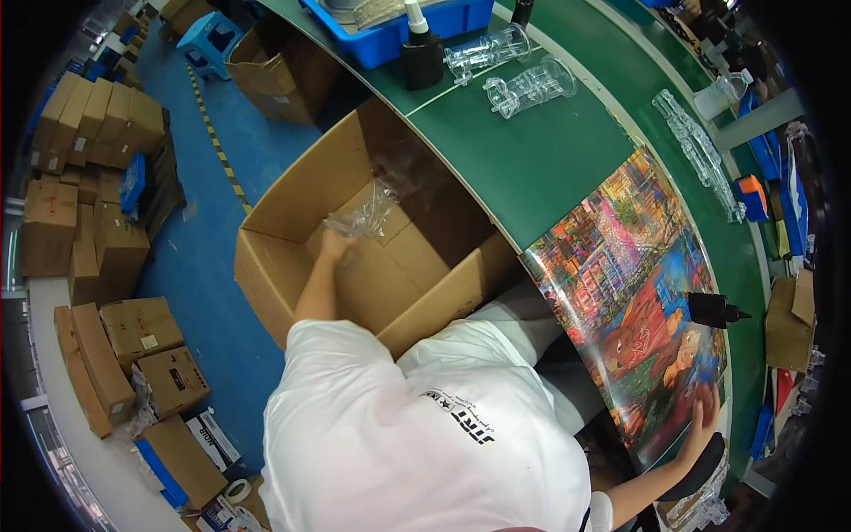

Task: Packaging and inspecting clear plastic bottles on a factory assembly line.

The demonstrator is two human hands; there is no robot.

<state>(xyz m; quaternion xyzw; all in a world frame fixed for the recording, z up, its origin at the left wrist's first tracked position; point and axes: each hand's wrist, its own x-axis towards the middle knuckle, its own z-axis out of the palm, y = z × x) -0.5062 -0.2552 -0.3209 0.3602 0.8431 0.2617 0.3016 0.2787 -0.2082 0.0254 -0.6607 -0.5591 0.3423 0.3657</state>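
My left hand [337, 243] reaches down into a large open cardboard box [266, 257], its fingers closed on a clear plastic piece [377, 213]. Glare hides whether that piece is a crumpled bag or a moulded part. On the right, my right hand [705, 424] lies with fingers stretched out on the edge of a glossy colourful printed sheet [620, 293], holding nothing. This sheet covers part of the green tabletop [550, 151]. Above that hand, a black bottle with a pointed tip [716, 310] lies on the sheet.
Two clear plastic parts [532, 87] lie near a black spray bottle [422, 53] and a blue bin [372, 40]. A long clear part [700, 155] rests farther right. Stacked cartons [97, 124] and a blue stool [209, 43] stand on the blue floor at left.
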